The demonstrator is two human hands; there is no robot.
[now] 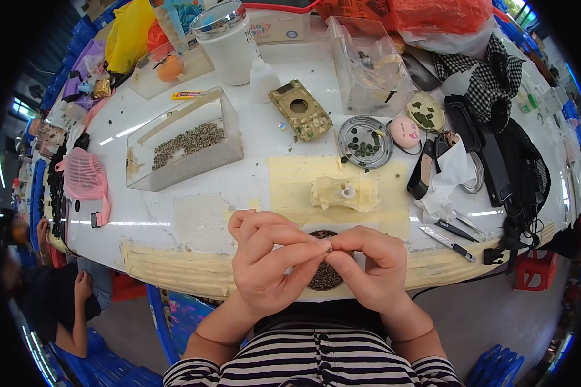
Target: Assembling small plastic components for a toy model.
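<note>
Pinches a tiny bit (329,249), too small and too covered to make out, between the fingertips of the left hand (271,264) and the right hand (374,264), with thumbs and forefingers pressed together from both sides. Lifts the outer fingers of the left hand away from the pinch, loosely bent. Holds the bit over a round dish (321,232) of dark grains, partly hidden by both hands, at the near edge of the white table (258,138). Has a tape-wrapped block (345,201) with a white round nub just beyond the fingers, lying on a patch of yellowish tape. Has farther off a camouflage-painted toy tank hull (300,106) with a hole in its top, and beside it a round metal dish (352,132) with dark green pieces inside. Shows to the left a clear box (203,161) of grey-brown grains, tall sides up, and near the left edge a pink mesh pouch (84,174). Shows to the right a craft knife (448,244) near tweezers (469,223), and, higher up, a pink oval case (405,131) touching or just beside the metal dish.
</note>
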